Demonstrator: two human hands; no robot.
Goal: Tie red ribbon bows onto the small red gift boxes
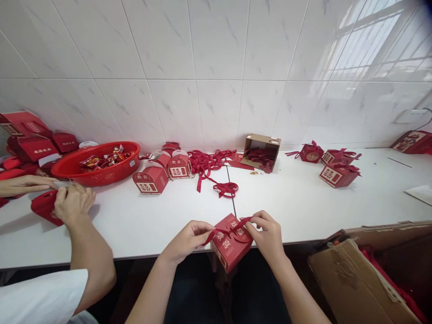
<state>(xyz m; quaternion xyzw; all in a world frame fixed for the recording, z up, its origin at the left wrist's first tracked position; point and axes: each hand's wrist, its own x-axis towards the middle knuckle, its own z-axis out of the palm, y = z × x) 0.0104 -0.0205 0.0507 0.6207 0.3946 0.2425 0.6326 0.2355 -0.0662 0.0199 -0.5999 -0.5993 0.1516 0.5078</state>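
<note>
A small red gift box [231,252] with gold characters sits at the table's front edge, partly jutting over it. Across its top runs a dark red ribbon [225,231], crossed at the middle of the lid. My left hand [186,239] pinches one ribbon end at the box's left side. On the right, my right hand [267,230] pinches the other end, its fingers close to the box's corner. The ribbon stretches between both hands over the box.
Loose ribbons [211,159] lie by the wall beside an open cardboard box [261,150]. Red boxes [151,177] and a red basket [96,164] of sweets stand left. Ribboned boxes [339,173] sit right. A co-worker's hands [74,202] handle another box. A large carton [357,279] is at right.
</note>
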